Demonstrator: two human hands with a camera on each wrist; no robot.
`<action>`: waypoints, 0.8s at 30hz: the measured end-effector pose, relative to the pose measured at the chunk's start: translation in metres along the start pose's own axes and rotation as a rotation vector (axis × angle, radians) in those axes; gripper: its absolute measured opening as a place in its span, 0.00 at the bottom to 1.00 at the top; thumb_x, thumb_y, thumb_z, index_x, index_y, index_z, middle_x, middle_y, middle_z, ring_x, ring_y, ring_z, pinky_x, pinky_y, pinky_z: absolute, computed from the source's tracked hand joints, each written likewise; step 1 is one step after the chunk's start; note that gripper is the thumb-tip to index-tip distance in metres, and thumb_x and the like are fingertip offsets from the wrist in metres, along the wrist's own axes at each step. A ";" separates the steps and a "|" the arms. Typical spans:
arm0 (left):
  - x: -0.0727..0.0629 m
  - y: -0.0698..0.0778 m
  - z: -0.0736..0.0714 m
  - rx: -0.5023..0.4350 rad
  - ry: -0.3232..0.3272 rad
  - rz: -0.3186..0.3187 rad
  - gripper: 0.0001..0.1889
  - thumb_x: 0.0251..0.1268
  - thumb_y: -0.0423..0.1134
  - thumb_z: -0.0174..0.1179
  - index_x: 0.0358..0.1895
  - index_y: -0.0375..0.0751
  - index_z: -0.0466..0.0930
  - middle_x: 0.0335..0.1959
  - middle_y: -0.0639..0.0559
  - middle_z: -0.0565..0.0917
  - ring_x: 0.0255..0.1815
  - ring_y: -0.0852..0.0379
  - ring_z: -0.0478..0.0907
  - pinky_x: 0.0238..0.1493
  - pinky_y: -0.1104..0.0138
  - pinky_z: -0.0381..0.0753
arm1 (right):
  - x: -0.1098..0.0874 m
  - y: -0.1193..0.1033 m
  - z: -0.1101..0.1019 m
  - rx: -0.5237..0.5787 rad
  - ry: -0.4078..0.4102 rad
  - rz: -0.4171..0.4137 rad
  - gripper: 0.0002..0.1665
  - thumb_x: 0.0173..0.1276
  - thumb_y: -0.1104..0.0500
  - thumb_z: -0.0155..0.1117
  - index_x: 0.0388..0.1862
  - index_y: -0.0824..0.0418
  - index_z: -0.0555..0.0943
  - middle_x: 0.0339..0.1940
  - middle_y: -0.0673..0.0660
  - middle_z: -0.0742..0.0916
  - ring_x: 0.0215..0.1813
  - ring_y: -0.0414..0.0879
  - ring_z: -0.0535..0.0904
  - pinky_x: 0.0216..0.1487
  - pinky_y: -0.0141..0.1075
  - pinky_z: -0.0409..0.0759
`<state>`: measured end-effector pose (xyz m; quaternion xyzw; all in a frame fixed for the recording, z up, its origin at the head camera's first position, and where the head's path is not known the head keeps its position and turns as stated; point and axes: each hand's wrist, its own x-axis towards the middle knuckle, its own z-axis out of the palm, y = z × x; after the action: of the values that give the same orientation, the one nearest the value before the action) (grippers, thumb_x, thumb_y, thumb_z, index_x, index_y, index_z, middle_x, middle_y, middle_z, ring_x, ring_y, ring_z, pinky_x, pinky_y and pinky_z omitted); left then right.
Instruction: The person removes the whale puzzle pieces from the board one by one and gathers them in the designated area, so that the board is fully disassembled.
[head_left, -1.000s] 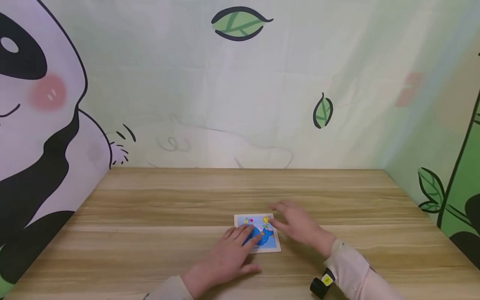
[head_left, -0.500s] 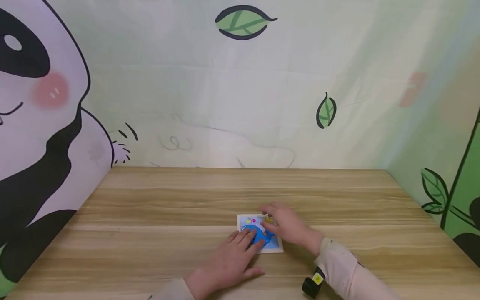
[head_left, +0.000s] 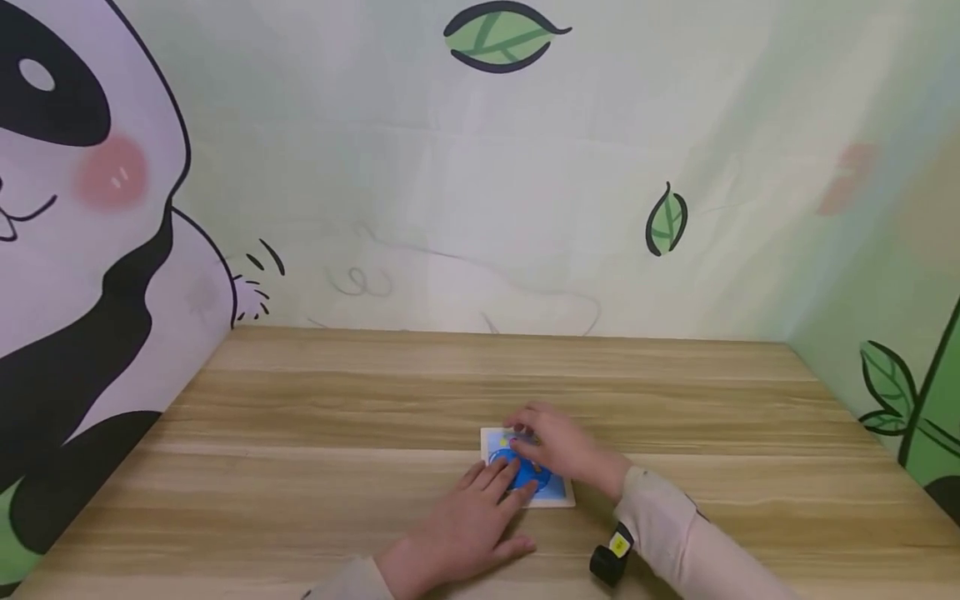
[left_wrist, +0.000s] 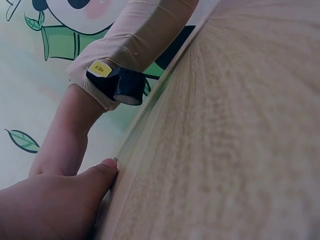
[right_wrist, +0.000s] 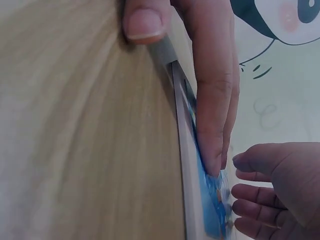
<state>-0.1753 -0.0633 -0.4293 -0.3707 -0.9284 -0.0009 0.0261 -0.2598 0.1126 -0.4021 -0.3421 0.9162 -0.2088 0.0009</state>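
Observation:
A square picture board [head_left: 561, 502] with a pale border, a blue whale and small colourful shapes lies on the wooden table. My left hand [head_left: 467, 518] rests on its near left part, fingers straight and spread over the whale, thumb out beside the board. The right wrist view shows a left fingertip [right_wrist: 213, 162] on the blue picture. Over the far right part of the board is my right hand [head_left: 573, 452], fingers loosely bent and nothing seen in them; in the right wrist view the right hand's fingertips [right_wrist: 240, 192] are close over the surface. Both hands hide much of the picture.
The wood-grain table [head_left: 315, 400] stretches around the board to a printed wall [head_left: 420, 183] with leaves and a panda [head_left: 67, 250] at the left. A small black camera [head_left: 609, 565] with a yellow label is strapped at my right wrist.
My right hand has moved left, from the board's right edge to over its far right part. My left hand stays on the board. The head view has shifted slightly.

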 end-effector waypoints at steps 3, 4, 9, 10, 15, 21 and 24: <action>0.000 0.000 -0.001 -0.007 0.005 0.005 0.36 0.70 0.68 0.34 0.73 0.51 0.60 0.76 0.44 0.58 0.77 0.46 0.55 0.74 0.52 0.61 | 0.003 -0.002 0.000 -0.013 -0.028 0.027 0.15 0.67 0.59 0.63 0.51 0.63 0.81 0.42 0.55 0.83 0.45 0.47 0.79 0.47 0.41 0.79; 0.000 0.000 -0.002 -0.009 0.007 0.005 0.36 0.70 0.68 0.35 0.73 0.50 0.60 0.76 0.44 0.58 0.77 0.46 0.55 0.74 0.52 0.61 | 0.004 -0.002 -0.001 -0.021 -0.035 0.029 0.15 0.66 0.59 0.63 0.50 0.63 0.81 0.42 0.55 0.82 0.45 0.47 0.78 0.47 0.41 0.79; 0.000 0.001 -0.003 -0.012 0.003 0.000 0.36 0.70 0.67 0.36 0.73 0.50 0.60 0.76 0.44 0.59 0.77 0.46 0.55 0.74 0.52 0.61 | 0.008 -0.006 -0.002 -0.014 -0.069 0.056 0.13 0.66 0.60 0.64 0.49 0.62 0.82 0.42 0.56 0.82 0.45 0.47 0.77 0.49 0.42 0.78; 0.000 0.001 -0.003 -0.014 0.001 -0.003 0.36 0.70 0.67 0.36 0.73 0.50 0.61 0.76 0.44 0.59 0.77 0.46 0.55 0.74 0.52 0.61 | 0.010 -0.007 -0.003 -0.010 -0.075 0.058 0.13 0.65 0.60 0.64 0.48 0.62 0.82 0.42 0.56 0.82 0.46 0.47 0.77 0.49 0.43 0.78; 0.000 0.001 -0.001 -0.011 0.007 -0.004 0.36 0.70 0.67 0.37 0.73 0.50 0.61 0.75 0.44 0.60 0.77 0.46 0.56 0.74 0.52 0.61 | 0.014 -0.007 -0.002 0.017 -0.091 0.062 0.12 0.65 0.62 0.64 0.47 0.61 0.82 0.41 0.55 0.83 0.46 0.47 0.78 0.51 0.43 0.78; 0.000 0.000 0.001 0.004 0.021 0.006 0.36 0.70 0.68 0.36 0.73 0.50 0.61 0.76 0.43 0.60 0.77 0.46 0.56 0.73 0.51 0.61 | 0.014 -0.007 -0.001 0.024 -0.100 0.064 0.12 0.64 0.63 0.64 0.46 0.62 0.81 0.41 0.55 0.82 0.47 0.47 0.77 0.52 0.44 0.78; 0.000 0.000 0.001 0.003 0.015 0.002 0.36 0.70 0.68 0.36 0.73 0.50 0.61 0.76 0.44 0.60 0.77 0.46 0.55 0.73 0.51 0.61 | 0.014 -0.007 -0.002 0.016 -0.111 0.059 0.13 0.63 0.64 0.65 0.47 0.62 0.80 0.42 0.56 0.82 0.47 0.48 0.76 0.53 0.44 0.78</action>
<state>-0.1751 -0.0630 -0.4305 -0.3716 -0.9278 -0.0022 0.0335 -0.2663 0.0999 -0.3957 -0.3259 0.9227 -0.1968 0.0607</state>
